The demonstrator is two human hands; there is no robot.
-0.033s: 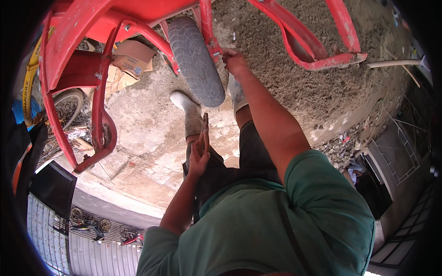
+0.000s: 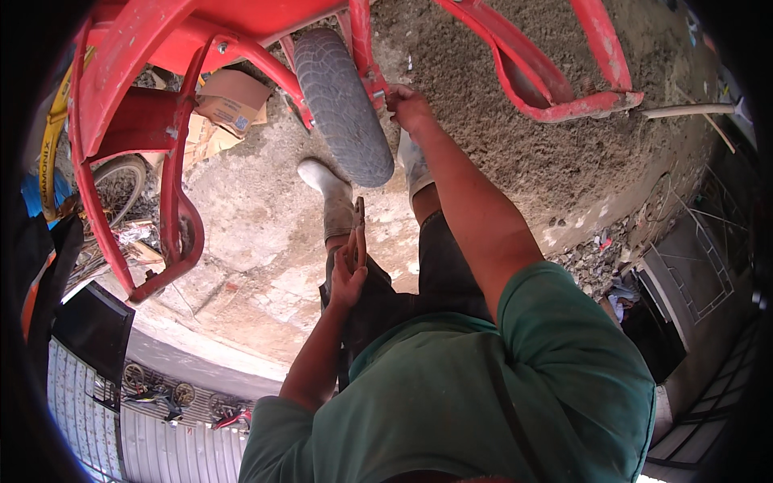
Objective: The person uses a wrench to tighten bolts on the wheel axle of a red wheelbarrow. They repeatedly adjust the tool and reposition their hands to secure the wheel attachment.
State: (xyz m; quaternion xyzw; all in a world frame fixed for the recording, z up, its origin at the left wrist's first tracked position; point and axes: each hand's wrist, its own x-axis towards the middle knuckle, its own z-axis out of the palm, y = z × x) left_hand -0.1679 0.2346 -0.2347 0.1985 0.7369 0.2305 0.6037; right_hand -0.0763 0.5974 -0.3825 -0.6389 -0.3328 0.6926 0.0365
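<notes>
A red wheelbarrow is tipped up in front of me, its grey rubber wheel (image 2: 342,109) standing between the red fork arms. My right hand (image 2: 411,109) reaches to the right side of the wheel. Its fingers are pinched at the end of the silver axle bolt (image 2: 378,94), where the fork (image 2: 364,48) meets the axle; the fingertips partly hide what they grip. Low in front of my left thigh, my left hand (image 2: 349,282) is closed round the handles of a pair of pliers (image 2: 359,229). The plier jaws point up, away from the wheel.
Red wheelbarrow legs (image 2: 555,109) extend at the right and left. Torn cardboard (image 2: 229,105) lies on the concrete floor behind the left leg, near a bicycle wheel (image 2: 121,189). A sandy heap (image 2: 515,161) spreads at right; a wooden handle (image 2: 688,110) lies beyond.
</notes>
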